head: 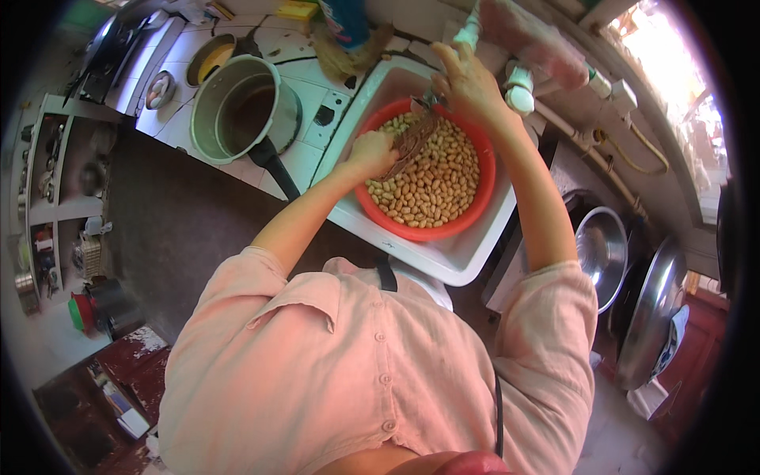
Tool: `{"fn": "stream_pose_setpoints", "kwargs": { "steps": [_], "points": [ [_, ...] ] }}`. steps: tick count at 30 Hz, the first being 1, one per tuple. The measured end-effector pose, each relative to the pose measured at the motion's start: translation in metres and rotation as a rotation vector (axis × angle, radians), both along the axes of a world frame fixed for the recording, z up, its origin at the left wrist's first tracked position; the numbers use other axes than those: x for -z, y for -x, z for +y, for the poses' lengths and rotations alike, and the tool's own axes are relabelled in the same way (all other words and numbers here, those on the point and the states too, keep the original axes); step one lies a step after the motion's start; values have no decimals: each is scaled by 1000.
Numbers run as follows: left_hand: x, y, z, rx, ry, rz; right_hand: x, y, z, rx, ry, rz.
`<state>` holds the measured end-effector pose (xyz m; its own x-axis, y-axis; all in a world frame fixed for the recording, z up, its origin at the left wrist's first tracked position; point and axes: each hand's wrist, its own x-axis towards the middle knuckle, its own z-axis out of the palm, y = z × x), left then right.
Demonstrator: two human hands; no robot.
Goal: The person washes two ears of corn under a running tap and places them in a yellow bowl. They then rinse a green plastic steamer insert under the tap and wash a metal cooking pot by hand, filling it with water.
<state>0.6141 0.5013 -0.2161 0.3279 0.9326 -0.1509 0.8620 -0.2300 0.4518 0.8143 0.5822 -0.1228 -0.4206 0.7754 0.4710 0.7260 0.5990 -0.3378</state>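
Note:
My left hand (374, 153) grips the edge of a brown patterned, strainer-like object (412, 141), tilted over the peanuts; its exact kind is unclear. Unshelled peanuts (424, 190) fill much of a red plastic basin (404, 231), which sits inside a white rectangular sink (457, 264). Up at the back of the sink, my right hand (469, 86) is at a metal faucet (432, 102), its fingers bent and partly spread. The back of that hand hides whether the fingers close on the tap handle.
Left of the sink, a pressure cooker pot (205, 133) stands on the white tiled counter (306, 142), its black handle (276, 172) pointing at me. Behind it are a smaller pan (196, 65) and a bowl of eggs (159, 89). Pipes (561, 122) run along the right wall above metal basins (602, 255).

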Motion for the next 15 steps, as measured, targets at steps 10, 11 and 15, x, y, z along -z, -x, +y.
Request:
{"fn": "stream_pose_setpoints", "kwargs": {
  "steps": [10, 11, 15],
  "points": [
    [-13, 16, -32, 417, -574, 99, -17, 5, 0, 128, 42, -356],
    [-15, 23, -39, 472, -587, 92, -16, 11, 3, 151, 46, -389],
    [-38, 26, -74, 534, -407, -11, -31, 25, 3, 290, 161, -459]
  ]
}}
